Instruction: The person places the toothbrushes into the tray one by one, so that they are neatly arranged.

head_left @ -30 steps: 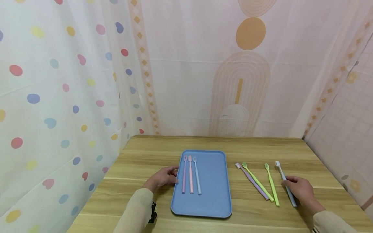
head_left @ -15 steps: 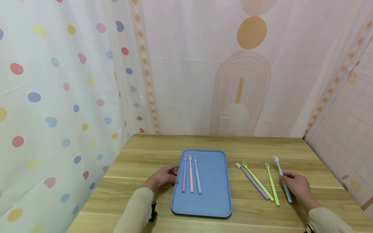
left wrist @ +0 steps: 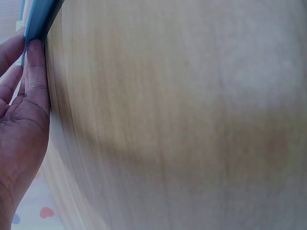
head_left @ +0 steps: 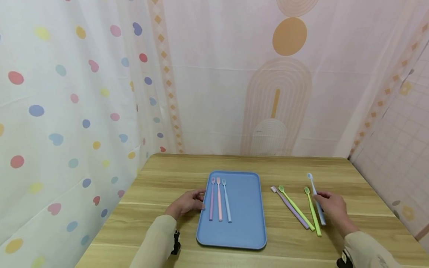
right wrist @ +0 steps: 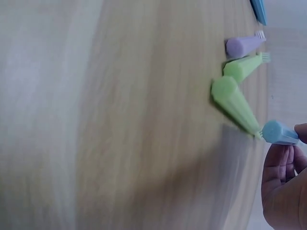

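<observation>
Right hand (head_left: 335,209) pinches blue toothbrush (head_left: 314,189) between blue tray (head_left: 246,208) and right edge of tabletop (head_left: 291,247), seemingly clear of it, contact hard to judge; left hand (head_left: 188,203) pinches tray's left rim.

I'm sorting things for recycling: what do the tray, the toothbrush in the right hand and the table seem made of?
Tray: probably matte plastic; even colour, smooth rounded rim.
Held toothbrush: likely smooth plastic; even tint, moulded-looking handle.
Table: satin wood or wood-look laminate; streaky grain.
</observation>
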The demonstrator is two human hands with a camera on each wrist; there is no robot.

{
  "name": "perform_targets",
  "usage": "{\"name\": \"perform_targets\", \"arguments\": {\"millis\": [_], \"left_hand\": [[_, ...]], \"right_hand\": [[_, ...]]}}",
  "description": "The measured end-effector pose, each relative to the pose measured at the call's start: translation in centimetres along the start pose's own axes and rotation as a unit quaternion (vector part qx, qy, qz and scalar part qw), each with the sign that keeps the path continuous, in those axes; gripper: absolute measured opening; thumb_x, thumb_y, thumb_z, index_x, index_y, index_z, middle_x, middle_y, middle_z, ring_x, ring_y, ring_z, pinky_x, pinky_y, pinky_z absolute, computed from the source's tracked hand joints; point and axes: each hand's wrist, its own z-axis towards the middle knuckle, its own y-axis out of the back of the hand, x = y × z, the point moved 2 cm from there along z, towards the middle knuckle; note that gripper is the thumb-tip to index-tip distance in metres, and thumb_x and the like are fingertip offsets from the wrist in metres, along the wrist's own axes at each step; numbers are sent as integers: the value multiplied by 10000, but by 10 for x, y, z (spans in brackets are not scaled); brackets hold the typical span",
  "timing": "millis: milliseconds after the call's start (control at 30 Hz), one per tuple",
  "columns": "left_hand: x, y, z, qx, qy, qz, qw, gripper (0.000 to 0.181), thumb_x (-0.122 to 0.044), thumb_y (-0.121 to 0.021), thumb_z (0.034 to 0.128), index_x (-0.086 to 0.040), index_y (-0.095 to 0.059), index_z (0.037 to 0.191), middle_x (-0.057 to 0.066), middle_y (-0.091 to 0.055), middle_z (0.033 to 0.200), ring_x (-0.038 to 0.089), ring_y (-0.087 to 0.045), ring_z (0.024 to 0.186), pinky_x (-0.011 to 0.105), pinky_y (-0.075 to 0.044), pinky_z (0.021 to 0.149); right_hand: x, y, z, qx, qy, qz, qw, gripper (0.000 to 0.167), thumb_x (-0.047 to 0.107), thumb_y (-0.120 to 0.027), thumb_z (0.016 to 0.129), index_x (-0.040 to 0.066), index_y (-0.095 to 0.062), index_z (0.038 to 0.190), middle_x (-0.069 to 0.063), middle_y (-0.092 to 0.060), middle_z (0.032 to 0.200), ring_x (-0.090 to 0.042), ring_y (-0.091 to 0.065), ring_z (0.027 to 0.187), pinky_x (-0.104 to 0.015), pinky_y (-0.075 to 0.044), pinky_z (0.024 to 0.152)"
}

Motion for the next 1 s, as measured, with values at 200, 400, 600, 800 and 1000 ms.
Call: {"name": "perform_targets", "arguments": {"millis": [200, 400, 600, 800, 1000], "left_hand": [[0, 0, 1, 14, -14, 19, 10000, 683, 89, -679, 818, 41, -439, 1457, 153, -536, 1076, 222, -547, 903, 330, -531, 797], [0, -1, 1, 23, -18, -42, 10000, 692, 94, -672, 823, 47, -421, 1466, 155, -529, 1075, 218, -542, 900, 327, -531, 791], [0, -1, 0, -23, -5, -56, 10000, 691, 97, -671, 824, 43, -423, 1467, 154, -526, 1072, 222, -539, 905, 329, -532, 795], [0, -1, 0, -64, 12, -71, 10000, 688, 99, -674, 822, 34, -435, 1464, 150, -526, 1066, 224, -533, 905, 326, -529, 794], [0, -1, 0, -46, 19, -127, 9999, 688, 109, -669, 821, 38, -434, 1463, 153, -528, 1069, 222, -539, 900, 332, -535, 797]], "right_hand": [[7, -7, -1, -143, 121, 92, 9998, 480, 246, -604, 956, -112, -591, 1276, -270, -622, 1184, -171, -601, 872, -255, -504, 651], [12, -13, 1, -251, 165, -44, 9995, 470, 262, -612, 958, -98, -611, 1261, -257, -629, 1178, -175, -590, 872, -255, -484, 653], [18, -19, 1, -344, 289, -78, 9990, 447, 242, -615, 951, -100, -631, 1237, -253, -650, 1148, -178, -597, 853, -255, -481, 647], [22, -27, 2, -261, 194, 67, 9994, 452, 248, -591, 960, -97, -620, 1250, -264, -624, 1181, -235, -601, 909, -261, -485, 663], [27, -38, 2, -271, 105, 131, 9995, 472, 265, -552, 973, -85, -599, 1286, -287, -571, 1280, -354, -546, 1091, -332, -453, 766]]}}
